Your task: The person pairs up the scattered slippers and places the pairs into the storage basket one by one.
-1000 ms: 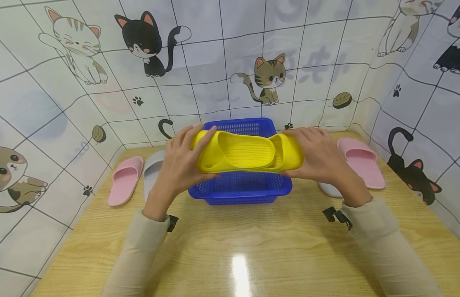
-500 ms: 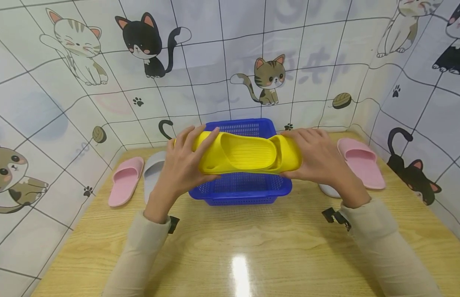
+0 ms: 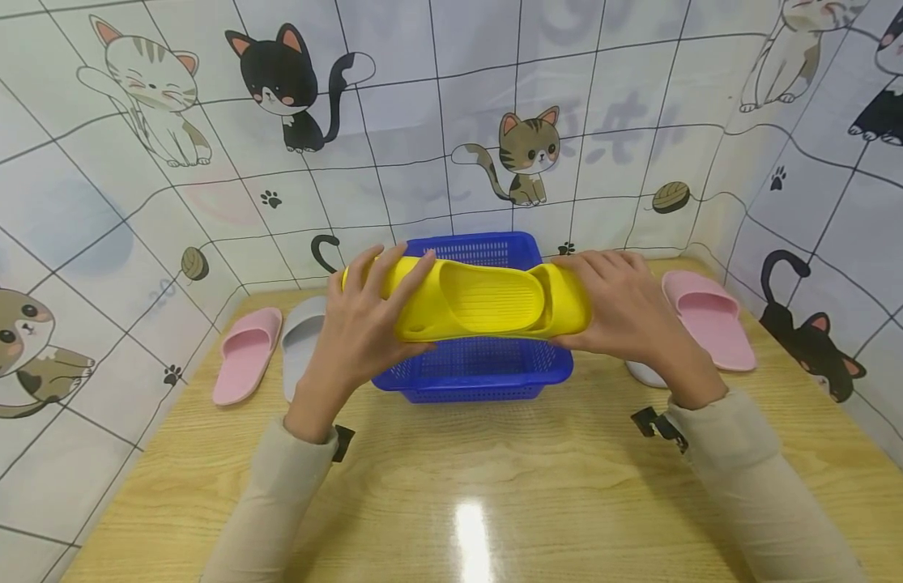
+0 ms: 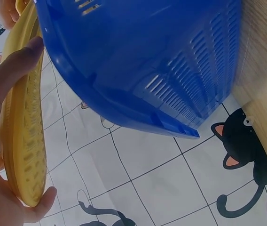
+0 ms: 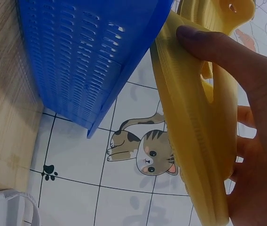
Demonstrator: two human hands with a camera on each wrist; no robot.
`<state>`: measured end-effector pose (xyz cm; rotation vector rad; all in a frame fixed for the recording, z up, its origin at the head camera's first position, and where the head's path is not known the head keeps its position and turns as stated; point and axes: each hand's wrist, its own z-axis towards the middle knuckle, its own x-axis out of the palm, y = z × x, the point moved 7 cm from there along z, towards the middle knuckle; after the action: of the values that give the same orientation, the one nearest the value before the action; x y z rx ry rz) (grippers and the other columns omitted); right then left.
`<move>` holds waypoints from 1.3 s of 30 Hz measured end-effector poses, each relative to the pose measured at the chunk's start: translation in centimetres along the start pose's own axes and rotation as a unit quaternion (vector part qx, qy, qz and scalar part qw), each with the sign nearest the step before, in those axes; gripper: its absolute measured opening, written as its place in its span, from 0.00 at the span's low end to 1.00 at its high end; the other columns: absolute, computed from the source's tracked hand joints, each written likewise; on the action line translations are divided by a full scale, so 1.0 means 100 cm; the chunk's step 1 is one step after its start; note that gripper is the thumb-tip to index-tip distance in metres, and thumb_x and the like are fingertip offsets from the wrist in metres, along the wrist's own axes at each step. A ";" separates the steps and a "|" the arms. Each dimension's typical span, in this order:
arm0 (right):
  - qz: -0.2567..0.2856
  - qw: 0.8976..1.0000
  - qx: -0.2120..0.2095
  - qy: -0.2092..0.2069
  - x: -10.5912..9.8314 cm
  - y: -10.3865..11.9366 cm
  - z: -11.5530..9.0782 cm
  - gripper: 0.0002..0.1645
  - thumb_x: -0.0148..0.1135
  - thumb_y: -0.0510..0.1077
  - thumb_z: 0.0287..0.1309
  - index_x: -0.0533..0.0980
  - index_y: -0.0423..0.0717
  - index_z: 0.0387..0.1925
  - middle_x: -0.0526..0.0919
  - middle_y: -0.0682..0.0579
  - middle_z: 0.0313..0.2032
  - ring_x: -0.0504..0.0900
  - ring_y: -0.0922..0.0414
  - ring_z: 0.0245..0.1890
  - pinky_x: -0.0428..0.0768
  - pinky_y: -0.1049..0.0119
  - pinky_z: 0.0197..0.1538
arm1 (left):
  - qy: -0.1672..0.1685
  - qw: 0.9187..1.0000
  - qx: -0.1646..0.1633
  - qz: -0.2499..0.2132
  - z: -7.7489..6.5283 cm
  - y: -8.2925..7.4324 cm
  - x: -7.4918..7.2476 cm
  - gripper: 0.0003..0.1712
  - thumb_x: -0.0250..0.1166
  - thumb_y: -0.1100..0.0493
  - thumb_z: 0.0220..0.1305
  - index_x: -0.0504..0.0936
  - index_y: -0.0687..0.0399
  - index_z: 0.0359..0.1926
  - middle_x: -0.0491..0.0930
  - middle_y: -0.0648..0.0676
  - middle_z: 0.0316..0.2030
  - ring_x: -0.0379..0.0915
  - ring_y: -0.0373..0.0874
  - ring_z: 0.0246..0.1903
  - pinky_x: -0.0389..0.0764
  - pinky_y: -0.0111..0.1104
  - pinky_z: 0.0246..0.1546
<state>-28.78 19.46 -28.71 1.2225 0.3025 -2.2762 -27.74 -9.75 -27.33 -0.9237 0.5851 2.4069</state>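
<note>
A pair of yellow slippers [image 3: 495, 300], one pushed partly into the other, lies sideways above the blue plastic basket [image 3: 487, 380]. My left hand [image 3: 359, 320] grips the left end, thumb under the edge and fingers over the top. At the opposite end my right hand [image 3: 619, 308] holds on in the same way. In the left wrist view the textured sole of the yellow slipper [image 4: 27, 136] faces the basket, the thumb along its side. The right wrist view has the slippers [image 5: 185, 108] overlapping beside the basket wall [image 5: 86, 52].
Left of the basket lie a pink slipper [image 3: 249, 355] and a grey slipper [image 3: 300, 340], the latter partly behind my arm. To the right are another pink slipper [image 3: 713, 324] and a mostly covered grey one [image 3: 646, 372]. A cat-print wall [image 3: 400, 178] encloses the wooden table [image 3: 538, 486].
My left hand has shifted slightly right with its end of the yellow slippers, which now sit a little closer together. My right hand has barely moved.
</note>
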 end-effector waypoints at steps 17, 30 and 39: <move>0.006 1.000 -0.001 0.016 0.004 0.002 0.002 0.61 0.85 0.69 0.29 0.72 0.52 0.67 0.82 0.44 0.61 0.77 0.40 0.62 0.70 0.39 0.64 | -0.009 0.999 -0.001 -0.031 -0.001 -0.002 0.003 0.71 0.84 0.29 0.34 0.59 0.34 0.80 0.66 0.59 0.72 0.63 0.61 0.69 0.74 0.59 0.50; 0.011 1.000 -0.010 0.006 0.005 0.003 0.001 0.62 0.86 0.67 0.27 0.72 0.49 0.66 0.82 0.43 0.59 0.77 0.41 0.61 0.71 0.40 0.60 | -0.002 0.999 0.003 -0.040 -0.001 -0.005 0.008 0.71 0.84 0.29 0.34 0.60 0.35 0.79 0.67 0.59 0.72 0.61 0.61 0.70 0.74 0.60 0.52; 0.016 1.000 -0.009 0.011 0.007 0.005 0.002 0.63 0.86 0.68 0.27 0.72 0.47 0.66 0.82 0.43 0.59 0.77 0.41 0.60 0.69 0.41 0.62 | -0.001 0.997 -0.003 -0.072 -0.001 -0.004 0.014 0.71 0.85 0.30 0.33 0.60 0.36 0.79 0.68 0.60 0.72 0.62 0.62 0.70 0.73 0.59 0.53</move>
<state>-28.91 18.70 -29.18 1.2347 0.3078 -2.2293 -28.37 -9.15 -28.45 -0.9327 0.4928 2.2819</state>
